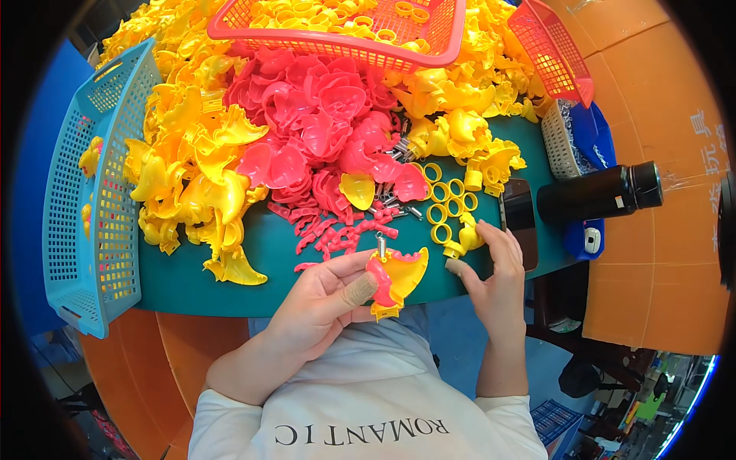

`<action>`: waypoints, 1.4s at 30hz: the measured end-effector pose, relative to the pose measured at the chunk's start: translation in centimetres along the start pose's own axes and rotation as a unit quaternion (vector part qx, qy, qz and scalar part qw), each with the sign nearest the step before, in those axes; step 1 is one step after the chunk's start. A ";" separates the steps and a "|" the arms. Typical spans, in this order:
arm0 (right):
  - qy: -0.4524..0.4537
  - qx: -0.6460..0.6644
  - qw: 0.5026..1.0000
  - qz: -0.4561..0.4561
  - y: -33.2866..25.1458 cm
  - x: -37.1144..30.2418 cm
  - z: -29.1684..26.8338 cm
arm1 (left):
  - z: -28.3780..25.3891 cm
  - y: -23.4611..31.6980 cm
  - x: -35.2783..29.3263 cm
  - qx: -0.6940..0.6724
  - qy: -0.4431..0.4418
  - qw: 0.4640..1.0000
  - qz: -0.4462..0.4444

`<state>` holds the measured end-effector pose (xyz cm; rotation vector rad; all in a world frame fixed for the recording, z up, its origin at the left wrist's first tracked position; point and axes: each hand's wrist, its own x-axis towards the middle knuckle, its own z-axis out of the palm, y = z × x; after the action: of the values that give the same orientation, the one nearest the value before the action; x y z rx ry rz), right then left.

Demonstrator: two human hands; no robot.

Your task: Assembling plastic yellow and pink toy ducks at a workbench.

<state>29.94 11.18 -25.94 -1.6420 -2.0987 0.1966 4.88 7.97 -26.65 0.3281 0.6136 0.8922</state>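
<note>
My left hand grips a yellow plastic shell with a pink inner piece set against it. From the top of this part rises a small metal spring. A tan wrap covers the thumb, which presses on the pink piece. To the right, my right hand has its thumb and index finger around a small knobbed yellow plastic piece at the table. Just beyond that piece lie several yellow rings. Small pink parts and metal springs lie ahead of my left hand.
Yellow shells and pink shells are heaped on the green table. A red basket of rings stands behind, a blue basket at left. A black bottle and a phone are at right.
</note>
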 end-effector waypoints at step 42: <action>-0.020 0.425 0.872 -0.244 -3.0 0.3 2.0 | 1.1 0.1 -0.5 0.024 -0.019 0.999 0.038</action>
<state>26.38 11.00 -26.47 -0.5765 -1.9361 0.8424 5.23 7.63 -25.53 0.4139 0.5918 0.9431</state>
